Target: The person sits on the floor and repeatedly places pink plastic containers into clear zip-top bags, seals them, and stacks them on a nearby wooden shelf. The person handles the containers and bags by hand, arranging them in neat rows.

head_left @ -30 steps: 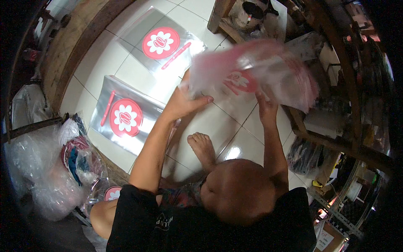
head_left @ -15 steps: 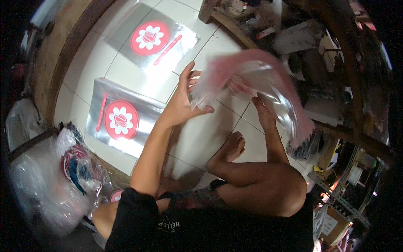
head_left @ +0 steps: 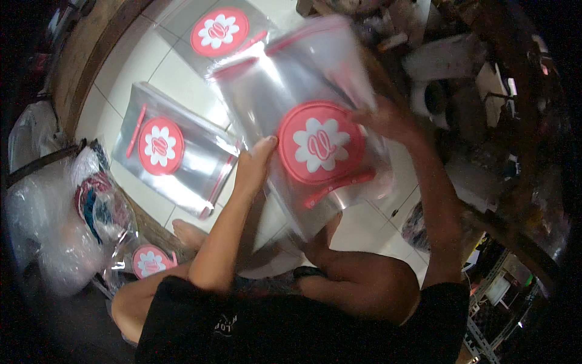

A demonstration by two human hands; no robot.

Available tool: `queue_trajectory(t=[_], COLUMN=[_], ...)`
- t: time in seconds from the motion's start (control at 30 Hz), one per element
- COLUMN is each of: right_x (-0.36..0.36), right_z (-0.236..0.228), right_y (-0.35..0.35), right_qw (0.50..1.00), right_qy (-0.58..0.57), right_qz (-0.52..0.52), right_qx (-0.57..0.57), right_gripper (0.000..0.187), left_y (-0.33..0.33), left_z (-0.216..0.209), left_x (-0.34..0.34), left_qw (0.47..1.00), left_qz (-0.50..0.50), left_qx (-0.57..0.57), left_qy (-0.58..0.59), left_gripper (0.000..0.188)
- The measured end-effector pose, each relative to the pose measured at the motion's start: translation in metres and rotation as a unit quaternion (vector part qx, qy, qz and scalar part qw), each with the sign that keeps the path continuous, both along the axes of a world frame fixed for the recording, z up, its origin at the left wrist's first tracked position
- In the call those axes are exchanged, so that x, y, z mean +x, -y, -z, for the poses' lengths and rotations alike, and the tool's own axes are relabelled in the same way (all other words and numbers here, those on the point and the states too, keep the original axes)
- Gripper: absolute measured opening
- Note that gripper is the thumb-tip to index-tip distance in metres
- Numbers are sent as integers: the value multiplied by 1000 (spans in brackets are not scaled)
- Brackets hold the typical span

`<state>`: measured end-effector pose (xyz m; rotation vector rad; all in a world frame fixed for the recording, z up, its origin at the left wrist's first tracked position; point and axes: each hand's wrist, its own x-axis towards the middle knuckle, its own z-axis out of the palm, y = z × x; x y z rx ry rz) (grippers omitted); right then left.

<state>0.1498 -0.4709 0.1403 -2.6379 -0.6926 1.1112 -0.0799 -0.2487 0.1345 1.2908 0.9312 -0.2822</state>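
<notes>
A loose stack of clear plastic bags [head_left: 260, 109] hangs between my hands, tilted above the floor. It bears a red disc with a white flower, a red strip below that, and red edges at the top. My left hand [head_left: 257, 161] is closed on its left edge, with the thumb on the front face. At the right edge my right hand [head_left: 385, 118], blurred by motion, grips the same stack; its fingers are partly hidden. To the left, a second stack of these bags [head_left: 200, 142] lies on the tiles. Farther off lies another bag pile [head_left: 176, 27], partly covered by the held stack.
White floor tiles [head_left: 112, 85] lie between wooden beams [head_left: 76, 79]. Crumpled clear plastic [head_left: 54, 242] is heaped at the left, near another red flower print [head_left: 151, 261]. Dark clutter [head_left: 445, 54] fills the right side. My bent legs [head_left: 364, 279] are close below my hands.
The bag stack was curled and blurred with its edge toward me; now it is spread out, print facing me. My left hand has closed on its edge, and my right arm has come up.
</notes>
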Motion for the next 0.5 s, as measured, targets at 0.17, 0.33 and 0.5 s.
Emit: queue_trajectory(t=[0.17,0.33,0.5], right_x=[-23,-34,-50], right_z=[131,119,129], right_y=[29,36,38], right_qw=[952,945,946], right_qy=[-164,-190,35], right_qz=[98,137,54], right_qx=[239,230,317], right_gripper=[76,70,63], left_y=[48,62,71], left_z=[111,111,96], left_x=[-13,-6,-9], left_qw=[972,980,943], left_qz=[-216,-173,-4], left_qx=[-98,94,324], left_qy=[-5,-36,-69], left_gripper=[49,50,57])
